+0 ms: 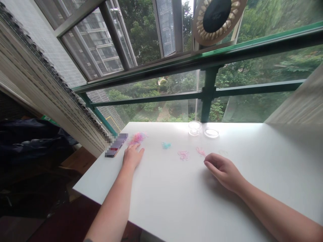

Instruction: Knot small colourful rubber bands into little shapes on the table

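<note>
My left hand (132, 156) rests at the near edge of a mixed pile of small pink, yellow and purple bands (138, 137), fingers apart. My right hand (223, 169) is closed, thumb and fingertips together, beside a small pink cluster (201, 151); whether it pinches anything is too small to tell. Between the hands lie a teal cluster (166, 145) and a light pink cluster (183, 155). A faint pale cluster (223, 153) sits just behind my right hand.
On the white table (166, 195), a clear round container (194, 128) and a clear round lid (211, 133) stand near the back edge. A phone (116, 145) lies at the left edge. Behind are a green railing (151, 99) and windows; a curtain (58, 90) hangs left.
</note>
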A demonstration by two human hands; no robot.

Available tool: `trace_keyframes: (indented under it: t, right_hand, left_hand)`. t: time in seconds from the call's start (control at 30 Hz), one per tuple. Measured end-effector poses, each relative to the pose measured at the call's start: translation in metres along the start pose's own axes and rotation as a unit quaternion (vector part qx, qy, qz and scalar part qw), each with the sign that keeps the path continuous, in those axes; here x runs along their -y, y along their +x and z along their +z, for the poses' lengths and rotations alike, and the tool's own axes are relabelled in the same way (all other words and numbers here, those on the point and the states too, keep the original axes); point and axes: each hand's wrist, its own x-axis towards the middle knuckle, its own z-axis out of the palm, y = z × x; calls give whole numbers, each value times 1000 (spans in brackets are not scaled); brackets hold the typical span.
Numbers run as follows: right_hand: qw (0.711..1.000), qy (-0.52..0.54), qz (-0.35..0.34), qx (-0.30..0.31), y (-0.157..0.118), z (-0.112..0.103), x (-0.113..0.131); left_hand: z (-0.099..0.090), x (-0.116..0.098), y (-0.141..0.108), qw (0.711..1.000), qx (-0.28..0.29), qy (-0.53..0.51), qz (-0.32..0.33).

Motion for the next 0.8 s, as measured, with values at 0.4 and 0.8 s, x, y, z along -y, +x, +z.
trace_keyframes:
  t: [0.4, 0.8]
  right_hand:
    - [1000, -2, 0, -4, 0, -1, 3]
    - [1000, -13, -12, -9, 0, -1, 3]
  left_hand:
    - [4, 2, 3, 999, 16, 48, 4]
    - [0, 5, 1, 1000, 4, -5, 18]
